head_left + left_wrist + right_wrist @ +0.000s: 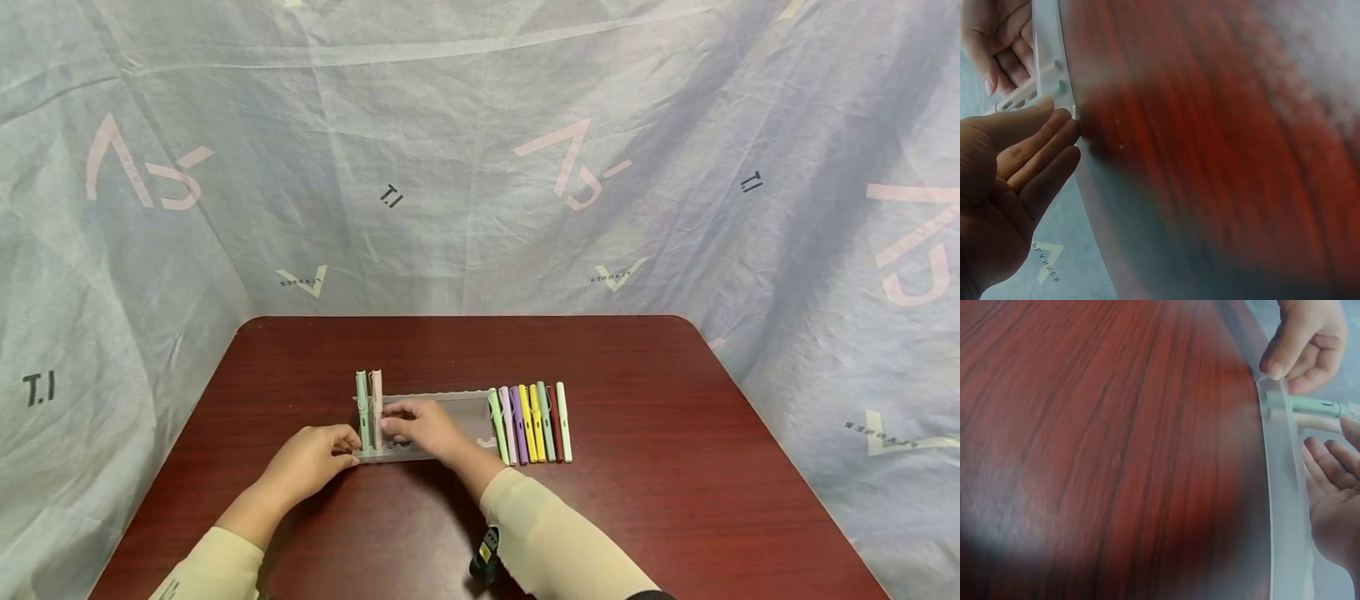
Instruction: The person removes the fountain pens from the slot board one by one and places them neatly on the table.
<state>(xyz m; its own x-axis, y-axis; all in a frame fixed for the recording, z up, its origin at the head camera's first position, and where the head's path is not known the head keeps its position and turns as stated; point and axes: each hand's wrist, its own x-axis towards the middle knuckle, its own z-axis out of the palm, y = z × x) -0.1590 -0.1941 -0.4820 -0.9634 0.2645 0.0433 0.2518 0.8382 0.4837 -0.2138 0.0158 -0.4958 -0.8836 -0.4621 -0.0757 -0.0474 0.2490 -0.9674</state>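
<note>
A clear plastic pen tray [465, 410] lies on the table with a pale green pen [363, 410] and a pale pink pen [377, 410] side by side at its left end. My left hand [311, 460] pinches the tray's near left corner between thumb and fingers, as the right wrist view also shows. Just right of the pink pen is my right hand [429, 427], reaching over the tray. Its fingers [1329, 465] are loosely bent with nothing between them, fingertips close beside the pink pen. The right hand covers part of the tray's middle.
At the tray's right end a row of several capped pens lies side by side, among them a light green pen [498, 425], a purple pen [519, 425] and a white pen [564, 423]. Printed cloth [465, 167] hangs behind the dark red table [637, 500].
</note>
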